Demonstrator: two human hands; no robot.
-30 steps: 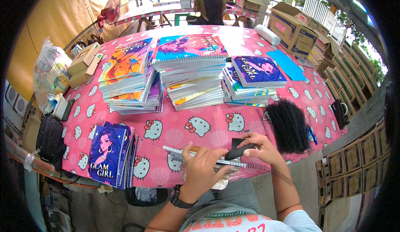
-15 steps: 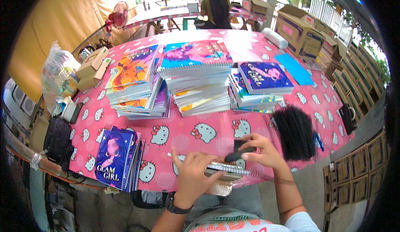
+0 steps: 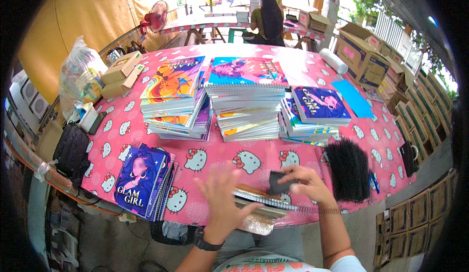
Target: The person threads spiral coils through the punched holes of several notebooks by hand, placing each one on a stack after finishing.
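A notebook with punched edge up (image 3: 261, 200) rests at the table's near edge, beside a foil-wrapped piece (image 3: 259, 224). Along that edge runs a dark spiral coil (image 3: 317, 209), whose loose end trails right past my right wrist. My right hand (image 3: 308, 181) is closed, pinching a dark grey flat pad (image 3: 279, 182) just above the notebook. Spread and somewhat blurred, my left hand (image 3: 222, 198) is open beside the notebook's left end, apparently holding nothing.
Finished-looking purple notebooks (image 3: 141, 181) lie at left. Tall notebook stacks (image 3: 246, 111) stand across the middle. Many black coils (image 3: 348, 169) lie at right near blue pens (image 3: 373, 182). Cartons (image 3: 361, 57) are at far right; a person (image 3: 270, 18) sits beyond the table.
My left hand has let go of the notebook's edge and opened, fingers lifting. The right hand keeps the dark pad, now raised more upright. The whole view has shifted slightly.
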